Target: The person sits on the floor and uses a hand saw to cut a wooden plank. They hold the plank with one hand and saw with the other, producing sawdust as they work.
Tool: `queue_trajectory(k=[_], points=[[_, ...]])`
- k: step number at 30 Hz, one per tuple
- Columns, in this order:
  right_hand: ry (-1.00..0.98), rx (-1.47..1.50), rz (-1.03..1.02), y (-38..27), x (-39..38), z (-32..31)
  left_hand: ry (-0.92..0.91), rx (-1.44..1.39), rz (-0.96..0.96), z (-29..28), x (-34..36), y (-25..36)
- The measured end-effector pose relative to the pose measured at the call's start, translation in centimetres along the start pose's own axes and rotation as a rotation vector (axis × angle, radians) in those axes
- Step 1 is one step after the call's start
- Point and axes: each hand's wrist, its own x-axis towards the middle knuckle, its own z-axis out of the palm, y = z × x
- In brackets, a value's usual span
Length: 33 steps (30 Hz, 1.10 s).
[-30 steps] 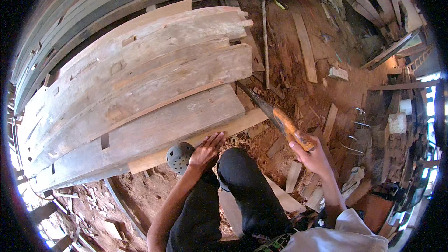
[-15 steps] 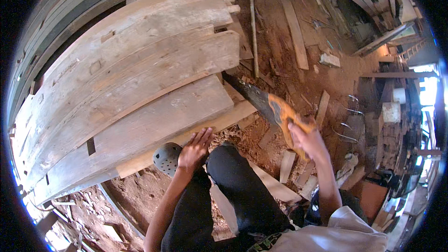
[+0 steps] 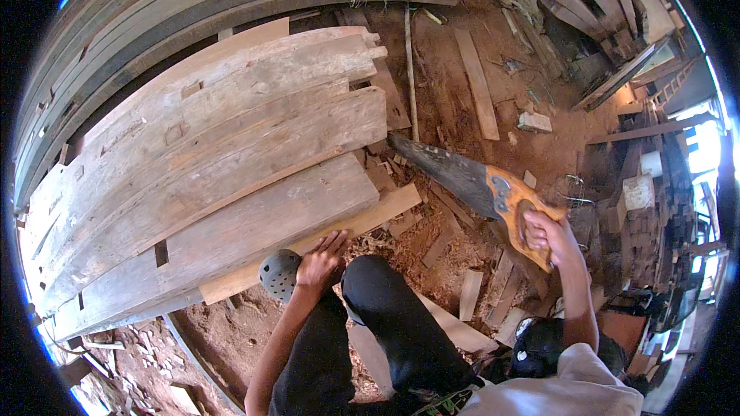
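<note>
The right hand (image 3: 553, 235), gripping the saw (image 3: 478, 186), has swung outward; the blade tip is now beside the right end of the plank stack (image 3: 262, 139), seemingly free from wood. The left hand (image 3: 317, 268) lays stretched fingers upon the narrow board (image 3: 385, 209).

We look down on a reddish-brown earth floor (image 3: 551, 152), littered in the middle with wood shavings (image 3: 401, 250) and at lower left with small pale scraps (image 3: 158, 350). On its far part we see a long flat plank (image 3: 477, 85), a thin pole (image 3: 411, 77) to the plank's left and a whitish block (image 3: 535, 122) to its right. Nearer us lies a short pale offcut (image 3: 469, 295).
</note>
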Motion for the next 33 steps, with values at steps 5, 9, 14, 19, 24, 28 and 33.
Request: queue_trajectory(k=[5,9,14,19,24,28,33], points=[[0.024,-0.083,-0.042,0.1,-4.6,-2.1,-0.033,0.098,0.010,-0.6,0.1,0.2],[0.019,-0.055,-0.004,1.4,-5.9,-1.8,0.010,0.134,0.018,-0.4,0.1,0.1],[-0.060,-0.023,0.044,2.5,-6.3,-1.5,0.033,0.126,0.032,-0.4,0.1,0.3],[-0.077,-0.146,-0.104,2.8,-7.1,-0.8,0.000,0.104,0.016,-0.4,0.0,0.3],[-0.070,-0.111,-0.080,2.5,-7.8,-0.1,-0.114,0.202,0.047,0.6,0.0,-0.2],[-0.084,-0.168,-0.112,2.6,-8.3,-0.1,-0.021,0.149,0.038,1.3,-0.2,-0.4],[-0.069,-0.084,-0.081,3.1,-8.9,-0.2,-0.040,0.159,0.050,1.4,-0.3,-0.5]])
